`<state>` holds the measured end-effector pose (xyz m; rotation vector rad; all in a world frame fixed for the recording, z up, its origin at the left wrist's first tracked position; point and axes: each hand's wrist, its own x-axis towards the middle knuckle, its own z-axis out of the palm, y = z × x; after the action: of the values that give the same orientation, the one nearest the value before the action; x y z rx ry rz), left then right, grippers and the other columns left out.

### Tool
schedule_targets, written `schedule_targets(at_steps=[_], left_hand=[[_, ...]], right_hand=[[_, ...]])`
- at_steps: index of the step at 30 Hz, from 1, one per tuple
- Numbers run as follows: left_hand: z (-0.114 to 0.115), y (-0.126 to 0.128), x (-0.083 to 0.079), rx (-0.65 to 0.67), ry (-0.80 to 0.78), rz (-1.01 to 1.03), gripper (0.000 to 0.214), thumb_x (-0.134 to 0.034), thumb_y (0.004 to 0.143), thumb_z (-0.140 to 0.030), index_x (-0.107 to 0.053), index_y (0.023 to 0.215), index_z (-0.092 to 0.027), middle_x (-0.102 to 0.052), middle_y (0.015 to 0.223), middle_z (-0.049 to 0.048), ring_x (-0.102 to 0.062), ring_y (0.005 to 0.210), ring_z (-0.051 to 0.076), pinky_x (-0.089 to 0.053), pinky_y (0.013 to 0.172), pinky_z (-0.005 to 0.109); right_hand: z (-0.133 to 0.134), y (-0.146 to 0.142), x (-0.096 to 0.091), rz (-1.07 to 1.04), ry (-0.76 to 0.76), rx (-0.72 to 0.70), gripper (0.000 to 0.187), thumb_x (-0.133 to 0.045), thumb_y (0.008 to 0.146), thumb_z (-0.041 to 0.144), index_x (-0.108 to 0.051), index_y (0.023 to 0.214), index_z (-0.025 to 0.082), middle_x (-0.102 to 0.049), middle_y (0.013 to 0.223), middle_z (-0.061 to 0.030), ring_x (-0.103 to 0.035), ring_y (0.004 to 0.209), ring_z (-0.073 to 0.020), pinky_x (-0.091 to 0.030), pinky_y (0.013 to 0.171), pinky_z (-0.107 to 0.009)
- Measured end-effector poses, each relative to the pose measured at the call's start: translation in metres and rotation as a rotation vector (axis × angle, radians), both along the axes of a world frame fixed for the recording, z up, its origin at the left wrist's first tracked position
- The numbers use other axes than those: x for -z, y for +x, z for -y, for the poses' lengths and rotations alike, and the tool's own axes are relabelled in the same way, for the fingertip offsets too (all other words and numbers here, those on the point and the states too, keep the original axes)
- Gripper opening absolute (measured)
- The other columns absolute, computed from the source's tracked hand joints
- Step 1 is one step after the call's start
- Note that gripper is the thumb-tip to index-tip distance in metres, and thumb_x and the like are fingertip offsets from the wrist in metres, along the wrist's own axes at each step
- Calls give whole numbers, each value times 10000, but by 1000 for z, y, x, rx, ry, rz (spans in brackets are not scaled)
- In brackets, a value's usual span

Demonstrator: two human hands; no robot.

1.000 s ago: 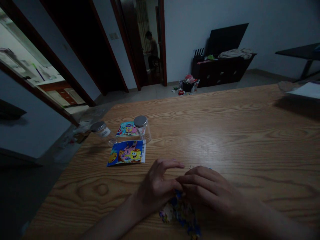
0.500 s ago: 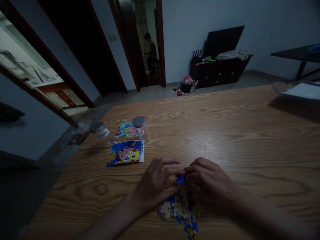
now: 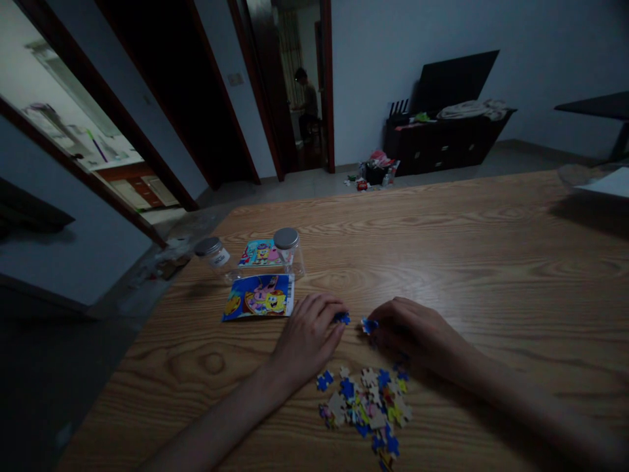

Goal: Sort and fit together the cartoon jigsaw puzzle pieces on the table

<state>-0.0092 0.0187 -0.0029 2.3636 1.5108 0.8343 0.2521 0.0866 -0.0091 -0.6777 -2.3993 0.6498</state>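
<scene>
Two hands, apart: my left hand (image 3: 307, 341) at one blue jigsaw piece (image 3: 342, 318), my right hand (image 3: 417, 334) at another blue piece (image 3: 369, 325) — both just beyond the loose pile (image 3: 363, 410); any grip, I can't tell.

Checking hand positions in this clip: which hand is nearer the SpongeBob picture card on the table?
The left hand is nearer, just right of the SpongeBob picture card, by its lower corner. The right hand lies farther right, beyond the blue puzzle piece.

Dim light, pale wall (image 3: 373, 72), dark cabinet (image 3: 442, 147), grey floor (image 3: 457, 160).
</scene>
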Motion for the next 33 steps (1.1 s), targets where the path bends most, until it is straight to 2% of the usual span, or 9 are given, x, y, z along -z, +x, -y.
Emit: schedule_targets(at_steps=[6,9,11,13,15,17,20,26,33], left_hand=[[-3,-3,3,-67,-19,12,234,-615,989,-78,-684,1156,-225,-724,1156,45,-640,1116,262,-518,1004,462],[-5,-5,4,-54,-19,6,227,-618,996,-70,-693,1140,-228,-729,1136,34,-640,1107,258,-518,992,454],[-5,-5,3,-42,-10,5,240,-625,994,-65,-696,1153,-230,-726,1155,33,-632,1120,255,-513,1000,450],[-4,-4,3,-27,-2,9,248,-649,994,-94,-692,1195,-233,-712,1220,42,-618,1160,257,-499,1036,463],[-3,-3,3,-6,-1,8,261,-670,997,-139,-684,1237,-239,-689,1287,50,-601,1206,263,-479,1076,481],[-3,-3,3,5,-1,0,250,-676,999,-162,-686,1235,-244,-681,1304,50,-596,1218,267,-471,1086,490],[-4,-3,4,-33,7,-3,219,-675,994,-150,-695,1193,-241,-694,1246,47,-611,1174,267,-486,1049,479],[-5,-5,5,-99,-12,-27,186,-725,969,-178,-687,1143,-234,-695,1109,37,-628,1088,273,-499,966,449],[-4,-3,4,-111,-32,-13,187,-696,989,-196,-656,1168,-233,-686,1128,40,-619,1095,273,-485,978,451]], right_hand=[[18,-4,-4,14,-80,-67,113,-606,1045,287,-674,1078,204,-750,938,-63,-703,800,-176,-537,710,-276],[27,-3,-10,24,-211,-115,120,-626,1035,295,-690,1083,207,-764,932,-51,-717,777,-155,-541,685,-244],[25,0,-11,28,-273,-98,128,-645,1028,307,-696,1094,211,-772,929,-39,-721,755,-140,-540,656,-223],[17,4,-10,18,-192,-32,136,-660,1025,332,-703,1077,214,-769,900,-32,-717,741,-144,-540,645,-229],[6,8,-8,8,-5,17,151,-661,1031,354,-703,1053,210,-759,879,-38,-710,762,-165,-544,669,-259],[-3,11,-6,12,151,-5,153,-640,1049,345,-693,1072,202,-757,909,-54,-701,806,-181,-549,708,-286],[-7,12,-6,53,282,-71,158,-602,1072,307,-677,1145,189,-764,982,-79,-692,856,-194,-559,753,-312],[-2,9,-10,94,372,-84,183,-580,1084,317,-666,1141,165,-768,982,-87,-677,833,-205,-558,726,-332],[-2,8,-10,118,406,-77,205,-546,1098,324,-669,1137,165,-771,975,-92,-672,815,-208,-555,716,-339]])
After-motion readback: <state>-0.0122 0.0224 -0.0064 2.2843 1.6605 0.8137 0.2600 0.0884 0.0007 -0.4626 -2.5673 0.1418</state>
